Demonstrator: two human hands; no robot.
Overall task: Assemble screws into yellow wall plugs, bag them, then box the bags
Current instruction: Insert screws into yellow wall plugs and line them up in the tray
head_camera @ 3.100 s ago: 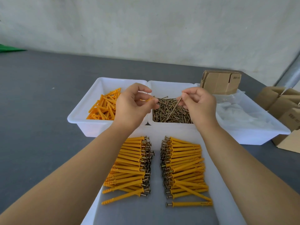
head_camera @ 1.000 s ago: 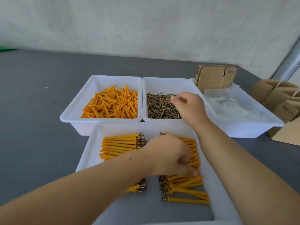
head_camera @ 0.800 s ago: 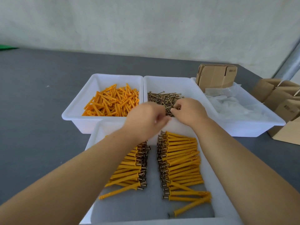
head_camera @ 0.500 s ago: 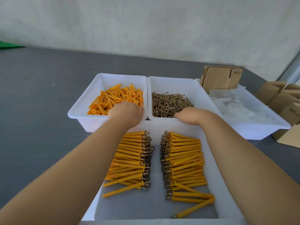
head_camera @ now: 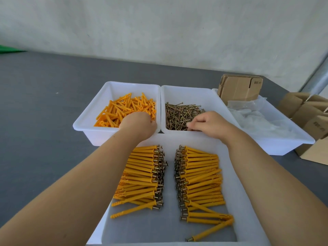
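A person's two bare arms reach forward over a grey surface (head_camera: 44,121). The left hand (head_camera: 137,126) dips into a white tub (head_camera: 85,121) of loose yellow wall plugs (head_camera: 124,108); its fingers curl downward out of sight, so whether its grip holds a plug cannot be told. The right hand (head_camera: 211,124) rests in the neighbouring tub (head_camera: 188,93) of brass screws (head_camera: 179,114), its fingertips (head_camera: 190,125) drawn narrow among them, apparently picking one. Nearest the viewer, a white tray (head_camera: 248,201) holds assembled plugs in two rows (head_camera: 198,178), screw heads facing the middle, likely for easy counting. Further right, a tub holds clear bags (head_camera: 257,119), with folded cardboard boxes (head_camera: 239,86) beyond, waiting for later steps.
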